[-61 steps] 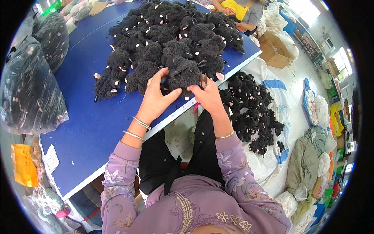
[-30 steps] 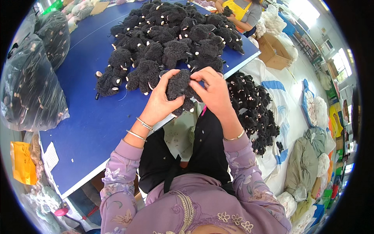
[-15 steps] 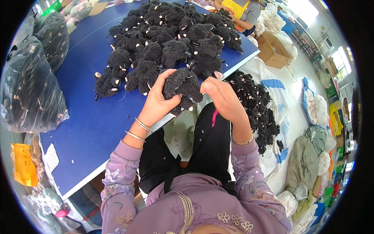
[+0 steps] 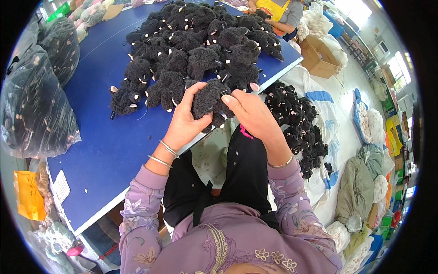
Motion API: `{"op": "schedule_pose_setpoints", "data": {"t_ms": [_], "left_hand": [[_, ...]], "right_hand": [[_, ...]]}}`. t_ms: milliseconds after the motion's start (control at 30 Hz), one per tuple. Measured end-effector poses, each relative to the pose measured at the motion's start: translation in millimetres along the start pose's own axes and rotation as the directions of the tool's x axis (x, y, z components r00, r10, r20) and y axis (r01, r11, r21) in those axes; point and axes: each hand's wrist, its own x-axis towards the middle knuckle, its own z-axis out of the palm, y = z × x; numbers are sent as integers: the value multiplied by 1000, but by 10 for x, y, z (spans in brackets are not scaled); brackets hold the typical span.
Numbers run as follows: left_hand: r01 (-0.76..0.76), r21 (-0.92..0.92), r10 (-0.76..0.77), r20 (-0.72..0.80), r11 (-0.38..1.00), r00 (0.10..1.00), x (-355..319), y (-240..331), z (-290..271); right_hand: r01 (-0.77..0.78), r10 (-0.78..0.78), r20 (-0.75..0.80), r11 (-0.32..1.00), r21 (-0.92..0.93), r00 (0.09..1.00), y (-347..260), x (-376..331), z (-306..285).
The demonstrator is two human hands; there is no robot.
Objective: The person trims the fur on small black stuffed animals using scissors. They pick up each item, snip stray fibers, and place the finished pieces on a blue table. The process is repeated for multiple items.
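A fuzzy black plush toy (image 4: 210, 101) hangs over the near edge of the table, with my left hand (image 4: 183, 116) closed around its left side. Thumb and fingers of that hand press into the pile. My right hand (image 4: 253, 112) touches the toy's right side, its fingers pinched together and the thumb against the fabric. What lies inside that pinch is hidden by the fingers. A bright pink cord (image 4: 246, 132) dangles below the right palm. Just beyond my hands lies a large heap of similar black plush toys (image 4: 203, 61) with small pale pink parts.
The blue table (image 4: 105, 150) has a white edge. Clear bags of black toys (image 4: 39, 105) stand at its left. More black toys (image 4: 301, 128) lie on white sheeting at my right. Beyond are an open cardboard box (image 4: 317, 59), stuffed sacks (image 4: 358, 187) and a person in a yellow apron (image 4: 276, 9).
My right hand has come in from just right of the toy and now touches its side. The pink cord has swung and bunched up. My left hand keeps its hold.
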Motion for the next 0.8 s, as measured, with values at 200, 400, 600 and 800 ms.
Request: {"op": "schedule_pose_setpoints", "data": {"t_ms": [200,400,600,800], "left_hand": [[30,-41,-29,23,999,999,-7,-19,4],[100,-157,-92,56,982,994,10,-21,5],[546,-650,-162,554,528,817,71,-250,-222],[632,-672,-196,610,387,768,-9,-245,-130]], "right_hand": [[15,-15,-22,1000,7,1000,-13,21,27],[50,109,-196,747,663,975,76,-49,-162],[87,103,-200,646,758,974,352,7,-123],[-97,123,-3,795,598,992,230,91,265]]}}
